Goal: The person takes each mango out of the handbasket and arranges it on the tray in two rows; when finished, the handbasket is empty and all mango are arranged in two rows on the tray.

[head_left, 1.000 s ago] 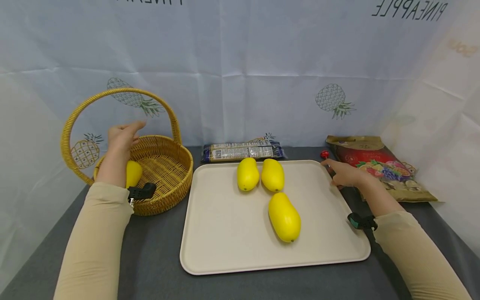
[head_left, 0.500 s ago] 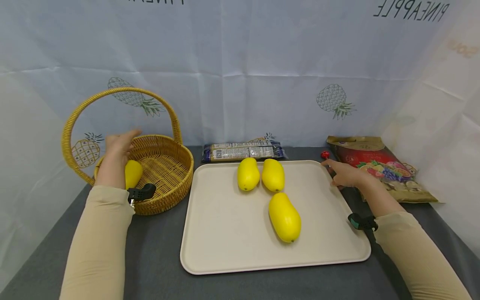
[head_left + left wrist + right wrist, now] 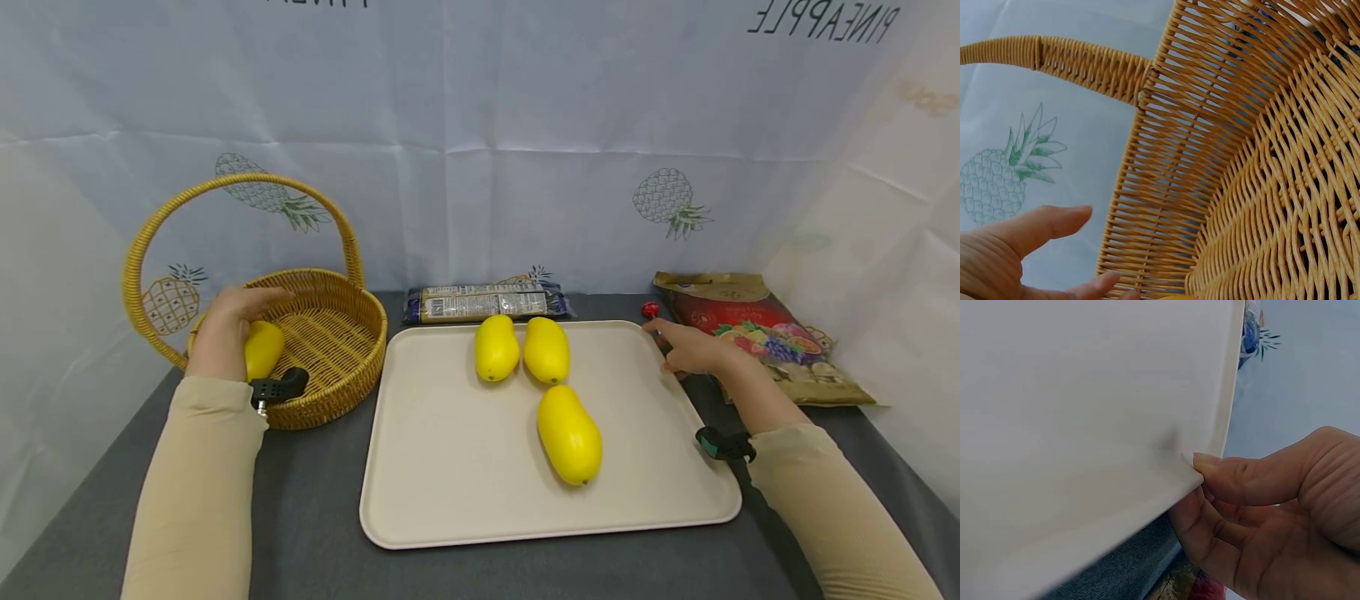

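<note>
A wicker basket (image 3: 330, 400) with a tall arched handle stands at the left of the head view. Inside it, against the left side, lies a yellow mango-like fruit (image 3: 264, 348). My left hand (image 3: 228, 321) reaches over the basket's left side, just beside that fruit. In the left wrist view the thumb and fingers of the left hand (image 3: 997, 262) are spread apart, and only a sliver of yellow shows below. With thumb and fingers my right hand (image 3: 1260, 512) pinches the far right corner of the beige tray (image 3: 450, 467). Three similar yellow fruits (image 3: 570, 435) lie on the tray.
Behind the tray lies a dark long packet (image 3: 487, 302). A red and gold bag (image 3: 765, 333) leans at the right, with a small red ball-like thing (image 3: 649, 309) near the right hand. A white pineapple-print cloth (image 3: 480, 208) hangs behind the grey table (image 3: 315, 517).
My left hand has come down lower into the basket, closer beside the yellow fruit there. That fruit has barely shifted. The right hand, tray and other fruits have stayed put.
</note>
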Motion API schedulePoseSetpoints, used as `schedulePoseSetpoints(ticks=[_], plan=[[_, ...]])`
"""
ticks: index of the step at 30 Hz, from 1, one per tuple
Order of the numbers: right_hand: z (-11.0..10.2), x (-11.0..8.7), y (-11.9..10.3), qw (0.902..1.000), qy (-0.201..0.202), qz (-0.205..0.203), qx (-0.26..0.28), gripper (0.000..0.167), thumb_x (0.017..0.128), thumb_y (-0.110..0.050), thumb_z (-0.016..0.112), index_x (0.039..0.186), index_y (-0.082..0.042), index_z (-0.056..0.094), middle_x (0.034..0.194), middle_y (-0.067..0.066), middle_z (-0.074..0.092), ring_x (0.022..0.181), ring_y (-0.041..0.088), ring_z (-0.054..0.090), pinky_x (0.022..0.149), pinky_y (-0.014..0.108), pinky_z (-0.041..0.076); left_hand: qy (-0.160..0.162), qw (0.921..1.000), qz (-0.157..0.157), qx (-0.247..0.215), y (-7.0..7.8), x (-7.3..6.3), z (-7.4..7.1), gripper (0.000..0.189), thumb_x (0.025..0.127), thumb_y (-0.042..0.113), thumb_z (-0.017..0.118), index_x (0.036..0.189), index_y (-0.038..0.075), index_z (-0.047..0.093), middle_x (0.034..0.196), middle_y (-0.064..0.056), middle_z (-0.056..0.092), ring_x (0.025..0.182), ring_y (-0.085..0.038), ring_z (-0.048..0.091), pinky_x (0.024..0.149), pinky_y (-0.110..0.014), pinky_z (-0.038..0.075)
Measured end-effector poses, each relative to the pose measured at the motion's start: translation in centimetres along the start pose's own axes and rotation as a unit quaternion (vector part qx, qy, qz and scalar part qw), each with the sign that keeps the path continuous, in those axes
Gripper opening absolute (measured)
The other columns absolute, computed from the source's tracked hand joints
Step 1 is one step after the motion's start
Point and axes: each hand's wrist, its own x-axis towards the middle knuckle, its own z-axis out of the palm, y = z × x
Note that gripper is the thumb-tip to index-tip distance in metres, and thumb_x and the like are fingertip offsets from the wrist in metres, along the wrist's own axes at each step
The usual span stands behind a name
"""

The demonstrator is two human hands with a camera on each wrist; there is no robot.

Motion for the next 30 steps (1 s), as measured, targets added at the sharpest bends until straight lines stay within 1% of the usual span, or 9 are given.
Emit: schedulePoseSetpoints(ticks=[2,6,11,14,18,23,25,27,30], plan=[[-0.01,-0.01,0.01,1.0,0.0,-0.002,0.0,0.077,0.084,0.01,0.058,0.151,0.004,0.02,0.142,0.04,0.035,0.117,0.046,0.055,0.081,0.043,0.062,-0.015,0.9997,-0.001,0.022,-0.09,-0.04,-0.18,0.093,0.098,0.043,0.048,0.156,-0.002,-0.009,0.165,-0.023,-0.01,0.153,-0.047,0.003,0.125,-0.056,0.02],[0.0,-0.01,-0.03,1.0,0.0,-0.002,0.002,0.077,0.084,0.01,0.058,0.151,0.004,0.02,0.142,0.04,0.035,0.118,0.047,0.054,0.082,0.044,0.062,-0.041,0.9972,-0.002,0.063,-0.15,-0.01,-0.44,0.09,0.098,0.035,0.052,0.156,-0.003,-0.006,0.164,-0.026,-0.009,0.151,-0.05,0.005,0.125,-0.056,0.022],[0.02,-0.07,-0.09,1.0,0.001,0.002,0.003,0.077,0.084,0.01,0.059,0.15,0.004,0.021,0.141,0.039,0.036,0.117,0.046,0.054,0.083,0.045,0.062,-0.132,0.9868,0.015,0.093,-0.17,0.05,-0.7,0.079,0.1,0.017,0.052,0.158,0.005,-0.001,0.164,-0.02,-0.012,0.15,-0.05,-0.005,0.126,-0.058,0.012],[0.03,-0.15,-0.13,1.0,0.002,0.003,0.003,0.076,0.084,0.01,0.059,0.15,0.004,0.021,0.141,0.04,0.036,0.117,0.047,0.054,0.083,0.045,0.062,-0.169,0.9779,0.022,0.12,-0.13,0.03,-0.67,0.08,0.099,0.013,0.053,0.158,0.005,0.0,0.163,-0.023,-0.014,0.148,-0.054,-0.009,0.125,-0.061,0.009],[0.06,-0.2,-0.16,1.0,0.001,0.001,0.006,0.077,0.084,0.01,0.058,0.151,0.004,0.021,0.142,0.04,0.035,0.118,0.047,0.054,0.084,0.046,0.061,-0.183,0.9663,0.021,0.18,-0.25,0.1,-0.58,0.084,0.096,0.016,0.058,0.158,0.003,0.002,0.162,-0.028,-0.012,0.146,-0.058,-0.006,0.123,-0.065,0.013],[0.02,-0.24,-0.16,1.0,-0.001,-0.003,0.008,0.077,0.084,0.01,0.058,0.151,0.005,0.02,0.141,0.04,0.035,0.118,0.046,0.054,0.084,0.046,0.061,-0.186,0.9589,0.014,0.213,-0.63,-0.21,-0.47,0.093,0.094,0.026,0.064,0.157,-0.001,0.0,0.161,-0.031,-0.011,0.146,-0.057,0.002,0.122,-0.064,0.017],[0.0,-0.23,-0.1,1.0,-0.002,-0.004,0.006,0.076,0.084,0.01,0.058,0.15,0.005,0.02,0.141,0.04,0.035,0.117,0.046,0.054,0.083,0.046,0.061,-0.184,0.9571,0.009,0.224,-0.75,-0.52,-0.41,0.098,0.093,0.03,0.065,0.156,-0.004,-0.001,0.16,-0.034,-0.007,0.145,-0.055,0.014,0.121,-0.06,0.025],[0.0,-0.24,-0.12,1.0,-0.002,-0.004,0.008,0.076,0.084,0.01,0.058,0.151,0.005,0.02,0.142,0.04,0.034,0.117,0.047,0.054,0.084,0.047,0.061,-0.18,0.9528,0.006,0.244,-0.85,-0.7,-0.33,0.095,0.092,0.036,0.065,0.156,-0.007,0.009,0.155,-0.039,0.013,0.132,-0.05,0.034,0.11,-0.055,0.041],[-0.02,-0.24,-0.08,1.0,-0.002,-0.004,0.007,0.077,0.084,0.01,0.058,0.15,0.005,0.02,0.142,0.04,0.034,0.118,0.047,0.054,0.084,0.048,0.061,-0.178,0.9449,0.005,0.275,-0.87,-0.72,-0.16,0.083,0.091,0.043,0.066,0.141,-0.013,0.03,0.127,-0.032,0.044,0.106,-0.036,0.048,0.088,-0.041,0.051]])
